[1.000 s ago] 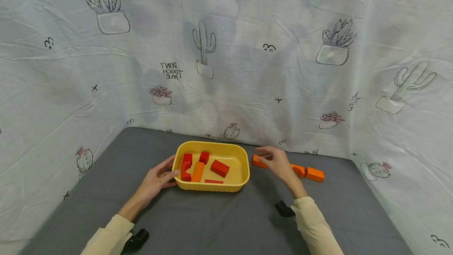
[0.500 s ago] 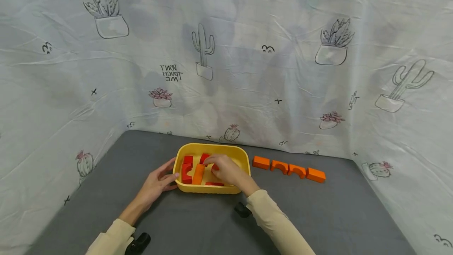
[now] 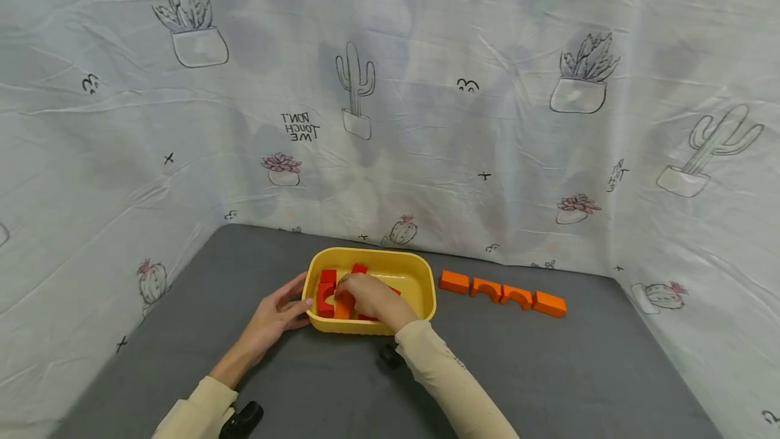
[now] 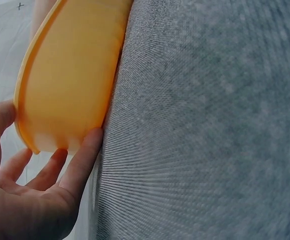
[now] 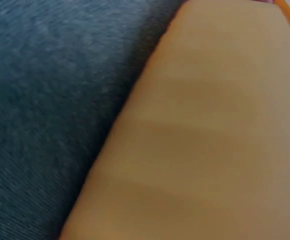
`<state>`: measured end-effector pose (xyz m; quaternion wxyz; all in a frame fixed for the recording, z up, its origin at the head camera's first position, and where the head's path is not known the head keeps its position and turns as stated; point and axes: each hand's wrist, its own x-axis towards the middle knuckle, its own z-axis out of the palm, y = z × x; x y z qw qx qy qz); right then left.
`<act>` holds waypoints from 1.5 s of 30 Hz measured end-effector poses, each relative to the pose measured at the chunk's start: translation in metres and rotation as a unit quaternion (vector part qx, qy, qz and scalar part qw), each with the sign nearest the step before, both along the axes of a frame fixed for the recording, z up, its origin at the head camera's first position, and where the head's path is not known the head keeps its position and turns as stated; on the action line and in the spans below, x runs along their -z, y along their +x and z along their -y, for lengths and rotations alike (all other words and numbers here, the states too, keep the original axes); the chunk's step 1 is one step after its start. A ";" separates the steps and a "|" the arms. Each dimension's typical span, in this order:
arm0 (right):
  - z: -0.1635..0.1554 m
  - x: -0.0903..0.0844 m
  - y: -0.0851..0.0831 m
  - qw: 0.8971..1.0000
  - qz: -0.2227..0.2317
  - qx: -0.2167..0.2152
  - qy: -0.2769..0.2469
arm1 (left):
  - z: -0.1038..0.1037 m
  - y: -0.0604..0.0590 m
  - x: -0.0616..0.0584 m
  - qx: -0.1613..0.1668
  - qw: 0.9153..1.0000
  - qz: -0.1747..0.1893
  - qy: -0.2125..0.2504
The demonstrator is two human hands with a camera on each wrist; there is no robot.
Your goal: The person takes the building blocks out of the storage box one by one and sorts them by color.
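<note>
right hand point(image 3: 365, 295): low center of the head view, reached into the bin, fingers curled down over the orange block point(image 3: 342, 306). Looks like it's grasping it, though the knuckles hide the actual contact. The right wrist view is just a blurry bin wall, no help there.
left hand point(image 3: 277, 310): relaxed and open, fingers straight against the bin's left end, steadying it. The left wrist view shows fingertips point(image 4: 90, 145) touching the outer wall.
step: I'd say the pick-up inside the bin, with the hand just settling on the block.
next move: probably needs a firm pinch and a straight lift to clear the rim without knocking the red ones, while the other hand keeps bracing the bin.
bin point(image 3: 420, 290): yellow, rounded, sits on the desk point(image 3: 548, 371) just below the frame's middle. Inside are red blocks point(image 3: 327, 276) along the left and back, plus that orange block near the front left. The hand covers the rest.
row point(image 3: 502, 293): four orange pieces lined up on the desk right of the bin, two plain at the ends and two arches between, close together and clear of the bin.
</note>
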<state>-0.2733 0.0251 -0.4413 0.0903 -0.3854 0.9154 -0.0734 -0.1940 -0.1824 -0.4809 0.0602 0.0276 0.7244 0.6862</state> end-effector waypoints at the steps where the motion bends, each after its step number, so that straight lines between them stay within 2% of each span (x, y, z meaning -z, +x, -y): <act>1: 0.000 0.000 0.000 1.000 -0.002 0.004 0.006 | 0.000 0.000 0.000 0.002 1.000 -0.003 -0.001; 6: -0.007 -0.001 0.001 1.000 -0.021 0.009 0.009 | -0.001 0.000 -0.002 0.006 1.000 -0.006 -0.001; 9: -0.015 -0.005 0.003 1.000 -0.020 0.008 -0.014 | 0.000 0.001 -0.002 0.007 1.000 -0.005 0.004; 19: -0.038 -0.023 0.005 0.991 0.036 -0.024 -0.125 | 0.001 0.001 -0.001 0.011 1.000 -0.011 0.008; 27: -0.043 -0.029 0.008 0.982 0.073 -0.035 -0.171 | 0.001 0.001 -0.001 0.009 1.000 -0.011 0.008; 38: -0.053 -0.028 0.015 0.963 0.108 0.007 -0.248 | -0.001 0.002 -0.003 0.004 1.000 -0.006 0.006; 45: -0.077 -0.028 0.012 0.940 0.146 0.048 -0.304 | -0.001 0.000 -0.002 -0.001 1.000 -0.005 -0.004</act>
